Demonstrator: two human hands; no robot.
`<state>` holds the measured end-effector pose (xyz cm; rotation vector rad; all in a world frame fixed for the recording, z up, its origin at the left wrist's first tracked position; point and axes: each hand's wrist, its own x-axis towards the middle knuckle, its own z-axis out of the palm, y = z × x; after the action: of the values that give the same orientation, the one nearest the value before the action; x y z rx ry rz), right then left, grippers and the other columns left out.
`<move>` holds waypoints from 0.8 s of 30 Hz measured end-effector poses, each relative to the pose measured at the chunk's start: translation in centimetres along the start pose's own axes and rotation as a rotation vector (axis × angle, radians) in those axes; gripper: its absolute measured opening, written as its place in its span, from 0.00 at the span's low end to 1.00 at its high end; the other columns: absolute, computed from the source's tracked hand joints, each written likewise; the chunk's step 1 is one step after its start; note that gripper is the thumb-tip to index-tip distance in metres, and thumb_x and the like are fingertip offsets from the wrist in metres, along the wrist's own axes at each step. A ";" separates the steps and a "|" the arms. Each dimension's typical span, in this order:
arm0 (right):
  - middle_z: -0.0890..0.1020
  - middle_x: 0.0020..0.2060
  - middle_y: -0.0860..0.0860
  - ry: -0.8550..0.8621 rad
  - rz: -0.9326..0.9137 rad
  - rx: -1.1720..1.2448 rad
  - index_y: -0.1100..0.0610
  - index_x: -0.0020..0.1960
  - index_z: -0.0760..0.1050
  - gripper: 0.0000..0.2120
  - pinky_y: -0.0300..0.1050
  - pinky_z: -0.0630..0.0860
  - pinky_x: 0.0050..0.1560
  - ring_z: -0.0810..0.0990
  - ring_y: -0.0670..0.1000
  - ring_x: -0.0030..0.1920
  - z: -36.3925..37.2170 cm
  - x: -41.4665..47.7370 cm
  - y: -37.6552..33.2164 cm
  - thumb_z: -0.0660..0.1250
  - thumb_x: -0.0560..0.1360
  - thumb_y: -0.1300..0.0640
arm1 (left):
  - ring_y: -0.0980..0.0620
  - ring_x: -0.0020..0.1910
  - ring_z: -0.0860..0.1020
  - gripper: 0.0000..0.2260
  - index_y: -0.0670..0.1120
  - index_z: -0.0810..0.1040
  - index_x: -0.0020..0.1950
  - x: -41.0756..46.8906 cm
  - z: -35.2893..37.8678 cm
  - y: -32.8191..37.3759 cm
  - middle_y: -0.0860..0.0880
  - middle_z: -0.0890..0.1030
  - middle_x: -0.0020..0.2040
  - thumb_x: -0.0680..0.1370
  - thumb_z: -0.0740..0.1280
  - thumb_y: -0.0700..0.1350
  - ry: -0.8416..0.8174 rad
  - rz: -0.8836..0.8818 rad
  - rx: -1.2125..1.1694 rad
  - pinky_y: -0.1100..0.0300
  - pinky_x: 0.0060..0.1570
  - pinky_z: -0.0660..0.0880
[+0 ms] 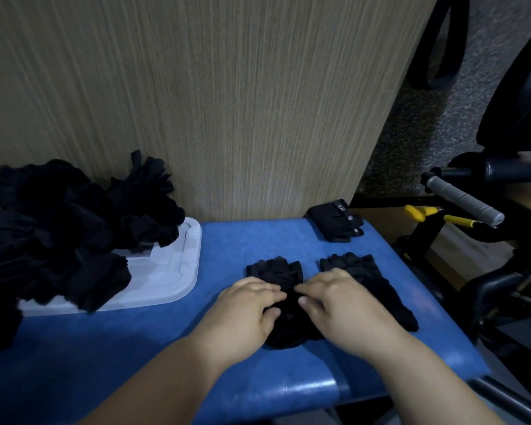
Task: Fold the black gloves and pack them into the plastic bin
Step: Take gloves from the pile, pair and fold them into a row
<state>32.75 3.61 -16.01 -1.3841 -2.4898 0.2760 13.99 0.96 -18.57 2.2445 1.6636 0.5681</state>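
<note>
While L hand (246, 309) & R hand (345, 303) fingers pinch glove (276, 268), tag (341, 207) on folded glove (334, 223) unreadable.

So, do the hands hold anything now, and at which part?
The left hand and the right hand both pinch one black glove at its middle, as it lies on the blue surface.

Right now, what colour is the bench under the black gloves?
Blue. The bench shows best in the head view, the only view here.
</note>
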 end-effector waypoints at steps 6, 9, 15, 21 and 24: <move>0.82 0.50 0.48 0.260 0.314 -0.028 0.49 0.54 0.81 0.09 0.40 0.69 0.57 0.76 0.51 0.56 -2.8 -0.1 3.8 0.67 0.75 0.53 | 0.62 0.75 0.53 0.19 0.59 0.63 0.75 0.0 0.3 0.1 0.64 0.61 0.74 0.83 0.55 0.52 -0.065 -0.025 0.023 0.64 0.73 0.49; 0.80 0.54 0.53 0.228 0.625 0.027 0.52 0.56 0.79 0.14 0.45 0.72 0.56 0.77 0.55 0.57 -4.4 -0.8 6.4 0.69 0.74 0.48 | 0.63 0.75 0.51 0.19 0.61 0.61 0.75 0.0 0.5 0.4 0.65 0.59 0.75 0.83 0.53 0.53 -0.069 -0.037 0.041 0.62 0.73 0.48; 0.81 0.43 0.54 -0.129 0.864 0.068 0.58 0.46 0.79 0.17 0.44 0.73 0.44 0.80 0.56 0.48 -5.1 -1.3 8.1 0.69 0.73 0.43 | 0.64 0.75 0.49 0.19 0.63 0.59 0.75 0.0 0.7 0.9 0.67 0.57 0.75 0.83 0.51 0.54 -0.064 -0.046 0.043 0.61 0.72 0.45; 0.83 0.39 0.60 -0.020 0.792 0.395 0.66 0.40 0.80 0.17 0.53 0.78 0.47 0.82 0.59 0.43 -3.7 -0.7 7.5 0.77 0.66 0.51 | 0.65 0.74 0.49 0.19 0.63 0.59 0.74 0.1 0.8 1.5 0.67 0.58 0.74 0.83 0.51 0.55 -0.052 -0.038 0.059 0.64 0.66 0.43; 0.82 0.35 0.60 0.043 0.744 0.512 0.65 0.38 0.77 0.18 0.55 0.77 0.44 0.81 0.60 0.39 -3.4 -0.4 6.7 0.75 0.64 0.50 | 0.65 0.74 0.49 0.19 0.63 0.59 0.74 0.1 0.9 1.5 0.67 0.58 0.74 0.83 0.51 0.55 -0.057 -0.035 0.055 0.65 0.64 0.42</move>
<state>39.45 6.90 -14.82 -1.9508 -1.5877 0.9345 15.70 0.58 -18.65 2.2432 1.7068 0.4513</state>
